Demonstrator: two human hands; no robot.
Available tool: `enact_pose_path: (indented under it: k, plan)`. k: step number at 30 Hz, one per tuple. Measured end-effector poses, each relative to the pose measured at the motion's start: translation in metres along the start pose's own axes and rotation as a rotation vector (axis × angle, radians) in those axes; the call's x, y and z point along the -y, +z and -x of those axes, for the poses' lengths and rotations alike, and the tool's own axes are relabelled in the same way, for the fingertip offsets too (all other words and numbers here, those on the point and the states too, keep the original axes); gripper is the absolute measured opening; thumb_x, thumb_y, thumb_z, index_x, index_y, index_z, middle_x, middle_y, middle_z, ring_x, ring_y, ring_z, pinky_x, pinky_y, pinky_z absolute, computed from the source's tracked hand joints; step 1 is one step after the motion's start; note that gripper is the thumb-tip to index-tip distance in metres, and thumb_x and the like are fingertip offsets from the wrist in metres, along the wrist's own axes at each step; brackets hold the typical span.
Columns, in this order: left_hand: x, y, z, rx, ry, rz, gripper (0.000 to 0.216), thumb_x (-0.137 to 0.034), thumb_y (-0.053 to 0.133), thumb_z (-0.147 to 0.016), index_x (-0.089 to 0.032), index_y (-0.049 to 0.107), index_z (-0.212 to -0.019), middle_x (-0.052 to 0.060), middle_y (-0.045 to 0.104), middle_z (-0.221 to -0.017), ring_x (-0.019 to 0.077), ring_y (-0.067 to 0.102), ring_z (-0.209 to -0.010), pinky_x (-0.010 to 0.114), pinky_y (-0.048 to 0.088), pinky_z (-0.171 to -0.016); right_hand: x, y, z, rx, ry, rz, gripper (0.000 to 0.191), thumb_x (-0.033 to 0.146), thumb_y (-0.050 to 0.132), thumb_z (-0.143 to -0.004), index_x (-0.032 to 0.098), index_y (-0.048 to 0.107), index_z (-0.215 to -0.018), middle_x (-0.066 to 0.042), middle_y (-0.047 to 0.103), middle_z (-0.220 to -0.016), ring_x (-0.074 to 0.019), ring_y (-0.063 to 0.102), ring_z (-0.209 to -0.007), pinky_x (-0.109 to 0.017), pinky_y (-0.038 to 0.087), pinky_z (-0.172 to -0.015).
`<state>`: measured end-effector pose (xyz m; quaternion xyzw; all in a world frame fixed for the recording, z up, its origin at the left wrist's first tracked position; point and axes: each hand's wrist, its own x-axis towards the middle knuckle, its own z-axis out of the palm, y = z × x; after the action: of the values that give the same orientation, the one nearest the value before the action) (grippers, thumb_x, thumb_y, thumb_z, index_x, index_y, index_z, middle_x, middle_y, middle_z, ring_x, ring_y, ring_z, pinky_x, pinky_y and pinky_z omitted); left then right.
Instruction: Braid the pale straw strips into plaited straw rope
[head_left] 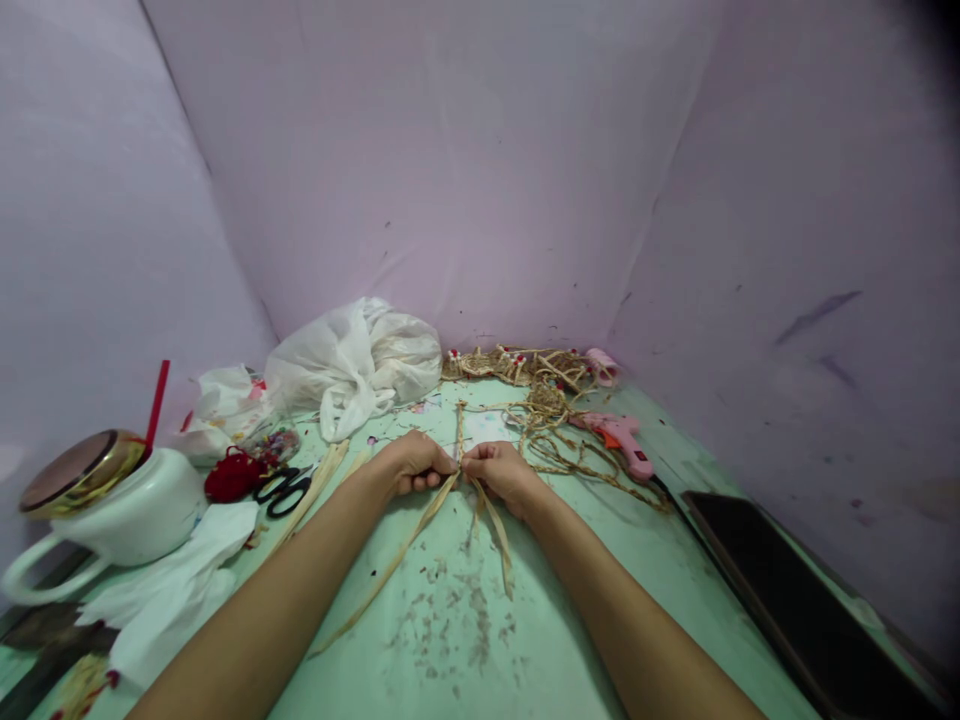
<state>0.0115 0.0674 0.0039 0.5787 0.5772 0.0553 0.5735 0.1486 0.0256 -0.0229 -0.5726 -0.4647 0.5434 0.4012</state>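
My left hand and my right hand meet at the middle of the green table, each closed in a pinch on strands of dry, straw-coloured plant fibre. From between the fingertips a braided fibre cord runs away from me. Loose fibre strands hang towards me on the left, and shorter ones fall below my right hand. The exact crossing of the strands is hidden by my fingers.
Coiled cord and a pink glue gun lie to the right, with a dark flat device nearer. Leftward are black-handled scissors, red yarn, a white mug and a plastic bag.
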Motion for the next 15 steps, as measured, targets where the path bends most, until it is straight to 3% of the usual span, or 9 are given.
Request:
enact_pose_path:
  k: [5,8,15]
  plan:
    - [-0.0014,0.0035,-0.0056,0.079,-0.026,0.152,0.007,-0.015,0.054,-0.059,-0.01,0.057,-0.056,0.0,0.05,-0.047,0.0012,0.024,-0.033,0.016,0.009,-0.034,0.0007,0.0003,0.0009,0.034,-0.001,-0.05,0.007,0.01,0.05,-0.061,0.014,0.053,-0.055,0.003,0.052,-0.042,-0.0035,0.032,-0.033,-0.019,0.017,-0.034]
    - [-0.003,0.0061,-0.0045,0.089,-0.061,0.167,0.01,-0.011,0.048,-0.061,-0.009,0.053,-0.052,-0.001,0.046,-0.043,0.0012,0.026,-0.032,0.015,0.012,-0.033,0.0028,-0.0007,0.0028,0.03,0.005,-0.049,0.006,0.009,0.051,-0.06,0.014,0.052,-0.057,0.003,0.053,-0.043,-0.0035,0.032,-0.033,-0.018,0.017,-0.034]
    - [-0.0024,0.0105,0.0006,-0.046,0.044,0.153,0.008,-0.012,0.049,-0.058,-0.011,0.049,-0.05,-0.002,0.045,-0.039,0.0048,0.034,-0.031,0.017,0.02,-0.031,-0.0022,-0.0011,-0.0009,0.039,-0.063,0.056,0.006,0.009,0.051,-0.061,0.014,0.052,-0.058,0.004,0.051,-0.044,-0.0049,0.037,-0.035,-0.018,0.025,-0.036]
